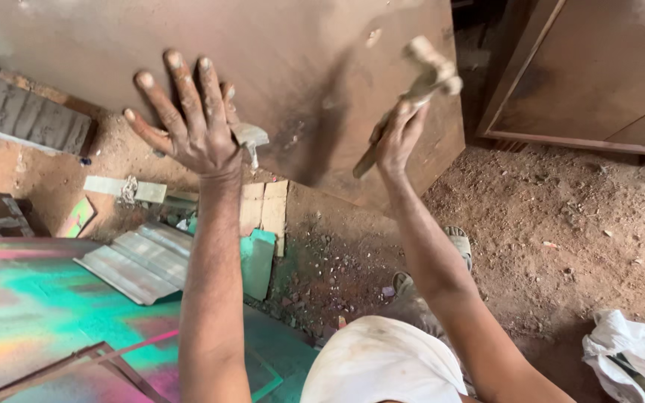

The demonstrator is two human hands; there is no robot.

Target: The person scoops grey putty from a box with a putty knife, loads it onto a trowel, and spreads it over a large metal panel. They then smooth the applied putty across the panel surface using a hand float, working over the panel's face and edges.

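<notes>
Left hand (192, 123) spread flat, fingers splayed, bracing the upright brown board (315, 82) so it won't shift, while the right hand (397, 134) grips a raised hammer (419, 82), fingers wrapped round its handle.

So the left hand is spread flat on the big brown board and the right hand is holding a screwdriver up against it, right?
Not quite. The head view shows the right hand closed in a grip on a worn hammer with a wooden handle, not a screwdriver. The rest stands: the left hand is spread with open fingers on the large brown board, and the hammer is raised in front of that board.
</notes>
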